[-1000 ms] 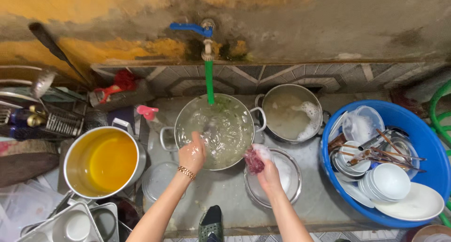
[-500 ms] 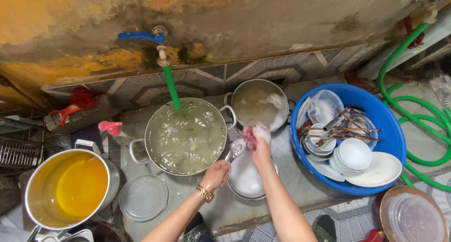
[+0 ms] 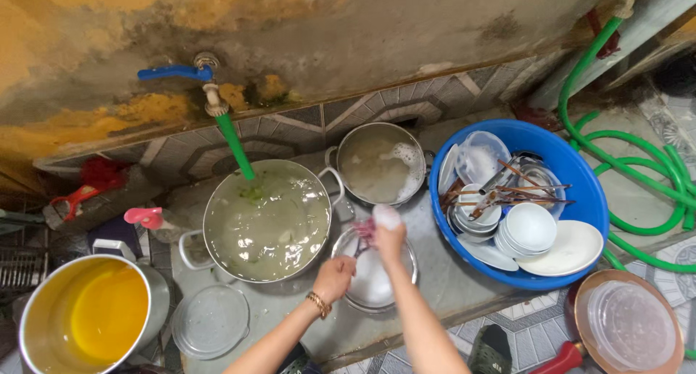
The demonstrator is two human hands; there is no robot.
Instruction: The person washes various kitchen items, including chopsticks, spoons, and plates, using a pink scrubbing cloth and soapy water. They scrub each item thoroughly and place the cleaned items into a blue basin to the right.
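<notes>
Both hands over soapy basin [image 3: 373,276]: left hand [image 3: 334,278] grips something hidden, right hand [image 3: 388,236] clutches foamy sponge [image 3: 385,216] to scrub

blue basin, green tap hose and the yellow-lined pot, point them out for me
blue basin [image 3: 580,192], head view, on the bare inner wall at its right side
green tap hose [image 3: 235,145], head view, midway along the tube below the tap
yellow-lined pot [image 3: 87,323], head view, on the yellow inside surface

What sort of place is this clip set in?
Most likely an outdoor or courtyard dish-washing spot at a home. A wall tap feeds a large pot of water, a blue basin holds stacked bowls and plates, and a green hose lies on the tiled floor.
</notes>
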